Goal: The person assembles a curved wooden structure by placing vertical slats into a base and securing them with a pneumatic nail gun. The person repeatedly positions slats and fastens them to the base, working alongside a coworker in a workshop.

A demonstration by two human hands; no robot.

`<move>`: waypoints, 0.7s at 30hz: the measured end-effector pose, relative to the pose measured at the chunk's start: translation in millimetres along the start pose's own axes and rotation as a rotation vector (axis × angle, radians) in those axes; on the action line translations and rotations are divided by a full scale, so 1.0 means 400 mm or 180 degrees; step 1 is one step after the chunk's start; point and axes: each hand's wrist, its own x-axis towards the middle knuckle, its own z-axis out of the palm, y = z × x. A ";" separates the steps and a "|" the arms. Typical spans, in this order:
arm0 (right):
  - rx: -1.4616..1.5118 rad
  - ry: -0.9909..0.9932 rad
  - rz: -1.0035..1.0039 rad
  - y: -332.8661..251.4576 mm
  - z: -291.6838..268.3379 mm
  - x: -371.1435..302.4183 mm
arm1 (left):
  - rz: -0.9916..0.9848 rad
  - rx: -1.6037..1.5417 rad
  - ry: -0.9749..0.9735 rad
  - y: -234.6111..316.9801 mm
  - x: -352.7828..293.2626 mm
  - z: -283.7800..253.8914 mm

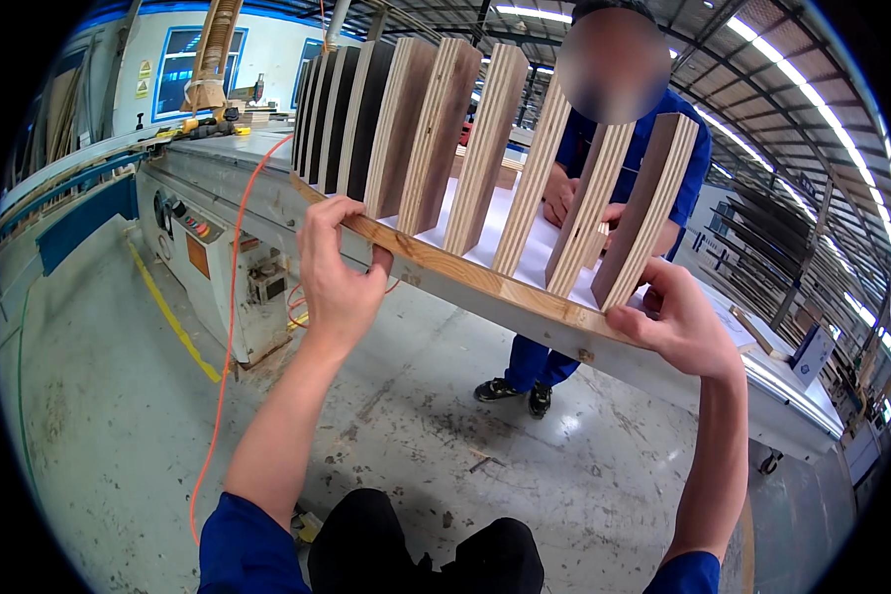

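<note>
A row of upright plywood pieces, with layered pale edges and brown or dark faces, stands along a wooden board in front of me. My left hand grips the board's near edge, fingers on top and thumb lower down. At the right end, my right hand closes round the board's corner, beside the foot of the last plywood piece. Part of its fingers is hidden behind that piece. White sheeting shows between the pieces.
Across the table, a person in blue has their hands near a small wood block. An orange hose hangs at the left beside a machine cabinet. Stacked boards stand at the far right.
</note>
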 end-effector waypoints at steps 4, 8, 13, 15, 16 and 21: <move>-0.0070 -0.0003 0.0040 -0.012 -0.001 -0.001 | -0.0279 -0.0172 -0.0136 0.012 -0.006 0.001; -0.0170 -0.0016 0.0042 -0.014 -0.003 0.000 | -0.0328 -0.0099 -0.0109 0.014 -0.005 0.000; -0.0173 -0.0054 0.0121 -0.011 -0.005 -0.003 | -0.0321 -0.0077 -0.0090 0.020 -0.006 0.002; -0.0131 -0.0043 0.0037 -0.009 -0.006 -0.004 | -0.0274 -0.0073 -0.0060 0.028 -0.003 0.002; -0.0115 -0.0032 0.0003 -0.008 -0.007 -0.005 | -0.0227 -0.0070 -0.0034 0.032 0.000 0.003; -0.0107 -0.0081 -0.0047 -0.007 -0.004 -0.001 | -0.0220 -0.0024 -0.0017 0.037 0.000 0.002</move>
